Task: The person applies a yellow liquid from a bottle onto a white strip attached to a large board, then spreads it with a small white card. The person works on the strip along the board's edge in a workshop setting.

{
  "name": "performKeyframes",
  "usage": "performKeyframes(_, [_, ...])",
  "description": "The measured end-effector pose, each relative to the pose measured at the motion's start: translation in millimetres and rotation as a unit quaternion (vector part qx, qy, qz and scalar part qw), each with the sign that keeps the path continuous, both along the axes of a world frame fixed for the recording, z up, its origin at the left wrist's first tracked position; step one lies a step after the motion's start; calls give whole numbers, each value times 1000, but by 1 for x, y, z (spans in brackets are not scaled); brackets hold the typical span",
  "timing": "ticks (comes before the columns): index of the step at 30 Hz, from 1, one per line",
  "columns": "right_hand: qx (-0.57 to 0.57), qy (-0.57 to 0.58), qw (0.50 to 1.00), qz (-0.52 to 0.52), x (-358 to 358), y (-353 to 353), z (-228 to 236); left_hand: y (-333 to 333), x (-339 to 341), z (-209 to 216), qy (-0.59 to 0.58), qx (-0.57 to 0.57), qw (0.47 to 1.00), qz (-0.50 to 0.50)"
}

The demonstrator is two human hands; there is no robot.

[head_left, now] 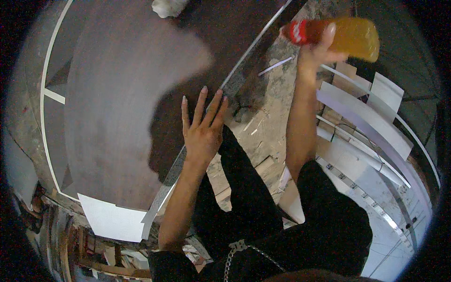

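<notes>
In my right hand (324,49), raised at the upper right, is a plastic bottle (359,38) lying nearly sideways. It has a red end toward the left, and its wide part holds or shows yellow-brown. My fingers are closed around its middle, and motion blurs it a little. With fingers spread, my left hand (203,129) rests at the edge of a large dark brown board (108,122). The fingertips reach over the board's metallic edge strip (253,46); nothing is in that hand.
A crumpled white thing (169,7) lies on the board's far part. Long white strips and panels (371,117) are stacked at the right. A white sheet (110,218) sticks out at the board's near corner. Scraps litter the dusty floor (256,136), and wood offcuts (127,258) lie at lower left.
</notes>
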State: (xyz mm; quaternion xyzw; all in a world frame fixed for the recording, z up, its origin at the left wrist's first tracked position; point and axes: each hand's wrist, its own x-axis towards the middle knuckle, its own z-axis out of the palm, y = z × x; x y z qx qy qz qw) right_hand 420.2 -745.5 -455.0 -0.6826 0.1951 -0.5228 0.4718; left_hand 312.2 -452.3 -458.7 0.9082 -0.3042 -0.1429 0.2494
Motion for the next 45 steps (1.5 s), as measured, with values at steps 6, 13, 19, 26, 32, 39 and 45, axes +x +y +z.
performKeyframes(6, [91,22,973,213,-84,92,-26,12,-1,-7,-2,-32,999,-23])
performKeyframes(13, [-81,42,995,29,-3,63,8,15,2,-6,9,-49,998,-48])
performKeyframes(19, [128,25,972,193,-107,119,-26,22,-3,-12,-20,-47,998,-48])
performKeyframes(26, [21,6,996,84,-85,100,22,86,-54,-6,-21,-2,1000,-4])
performKeyframes(32, [65,-14,995,72,-118,131,-29,89,-59,-8,-22,-20,1000,-6])
performKeyframes(39, [91,24,989,112,-120,172,-15,96,-62,-9,-8,1,1000,2])
performKeyframes(45, [-25,-31,999,16,-23,97,6,89,-60,-10,-36,-9,999,14])
